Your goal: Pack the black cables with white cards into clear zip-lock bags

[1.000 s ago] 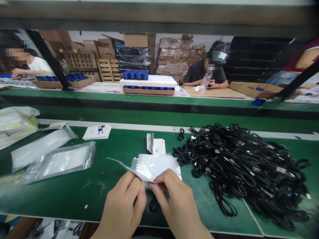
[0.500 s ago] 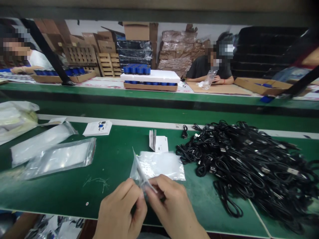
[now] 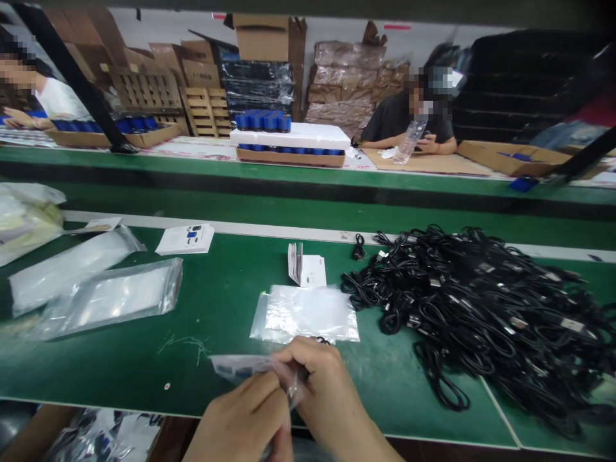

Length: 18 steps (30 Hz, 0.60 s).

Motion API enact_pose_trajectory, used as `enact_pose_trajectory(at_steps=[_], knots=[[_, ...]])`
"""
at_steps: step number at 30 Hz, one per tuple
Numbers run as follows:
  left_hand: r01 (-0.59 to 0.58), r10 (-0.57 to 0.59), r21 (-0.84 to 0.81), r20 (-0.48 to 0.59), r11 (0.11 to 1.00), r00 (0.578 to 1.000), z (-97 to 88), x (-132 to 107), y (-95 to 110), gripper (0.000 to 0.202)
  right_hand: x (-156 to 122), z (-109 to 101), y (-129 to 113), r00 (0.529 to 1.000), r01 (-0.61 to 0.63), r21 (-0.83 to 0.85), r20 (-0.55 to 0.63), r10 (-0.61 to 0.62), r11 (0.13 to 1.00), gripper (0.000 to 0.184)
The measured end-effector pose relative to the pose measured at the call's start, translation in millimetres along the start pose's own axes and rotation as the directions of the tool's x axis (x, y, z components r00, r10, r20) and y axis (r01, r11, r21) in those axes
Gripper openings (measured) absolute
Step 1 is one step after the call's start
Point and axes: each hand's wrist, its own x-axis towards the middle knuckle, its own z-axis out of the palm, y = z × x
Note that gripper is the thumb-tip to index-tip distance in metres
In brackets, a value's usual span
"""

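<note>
A small clear plastic bag (image 3: 240, 364) with dark printing or contents showing through is held low over the front of the green table. My left hand (image 3: 245, 414) is closed on its near edge, fingers pinched. My right hand (image 3: 320, 385) is closed on the bag's right end, its fingers curled inward. A bit of black cable (image 3: 321, 340) shows just beyond my right knuckles; whether my fingers hold it is hidden. Beyond both hands lies a stack of clear plastic bags (image 3: 308, 313), with a folded white leaflet (image 3: 308, 269) standing partly open behind it.
A large heap of coiled black cables (image 3: 471, 321) covers the right side. Packs of plastic bags (image 3: 115, 301) and white printed leaflets (image 3: 185, 239) lie to the left. Below the left table edge is a box of bagged items (image 3: 110, 436). Two people sit across the bench.
The bag has tipped from upright to nearly flat, pointing left. My hands have moved slightly lower and closer together, and black cable now shows beyond my right hand. The view has shifted slightly.
</note>
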Motion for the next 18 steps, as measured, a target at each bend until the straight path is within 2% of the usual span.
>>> enact_pose_trajectory(at_steps=[2, 3, 6, 8, 10, 13, 15, 16, 18], knots=[[0.062, -0.06, -0.059, 0.021, 0.996, 0.998, -2.0, -3.2, -2.3, 0.023, -0.9, 3.1, -0.7, 0.999, -0.042, -0.027, 0.019, 0.042, 0.999, 0.018], [0.111, -0.11, -0.101, 0.024, 0.989, 0.994, -3.2, -4.1, -4.1, 0.023, -1.7, 0.1, -2.1, 0.996, -0.052, -0.028, 0.067, 0.053, 0.998, 0.019], [0.268, -0.269, -0.196, 0.026, 0.943, 0.963, -4.2, -3.9, -10.4, 0.02, -5.0, -26.1, -6.9, 0.972, -0.011, -0.024, 0.236, 0.016, 1.0, 0.033], [0.342, -0.338, -0.217, 0.057, 0.914, 0.939, -1.6, -1.7, -13.9, 0.02, -7.7, -48.5, -6.7, 0.965, 0.038, -0.151, 0.264, 0.003, 0.988, 0.047], [0.386, -0.374, -0.216, 0.096, 0.897, 0.922, 2.7, 1.6, -16.2, 0.023, -10.5, -63.2, -1.4, 0.961, 0.12, -0.375, 0.276, -0.013, 0.919, 0.05], [0.396, -0.385, -0.19, 0.09, 0.899, 0.918, 8.7, 7.4, -17.6, 0.026, -14.9, -65.0, 12.5, 0.949, 0.253, -0.613, 0.309, -0.068, 0.748, 0.04], [0.382, -0.374, -0.168, 0.077, 0.909, 0.924, 10.9, 10.9, -17.7, 0.026, -17.9, -60.6, 19.2, 0.942, 0.3, -0.672, 0.323, -0.097, 0.677, 0.023], [0.371, -0.364, -0.159, 0.069, 0.915, 0.929, 11.5, 12.4, -17.6, 0.026, -19.4, -59.2, 20.3, 0.942, 0.304, -0.67, 0.319, -0.107, 0.677, 0.017], [0.348, -0.343, -0.149, 0.061, 0.925, 0.937, 12.1, 14.4, -17.1, 0.026, -22.8, -59.0, 18.2, 0.955, 0.26, -0.593, 0.274, -0.112, 0.762, 0.012]])
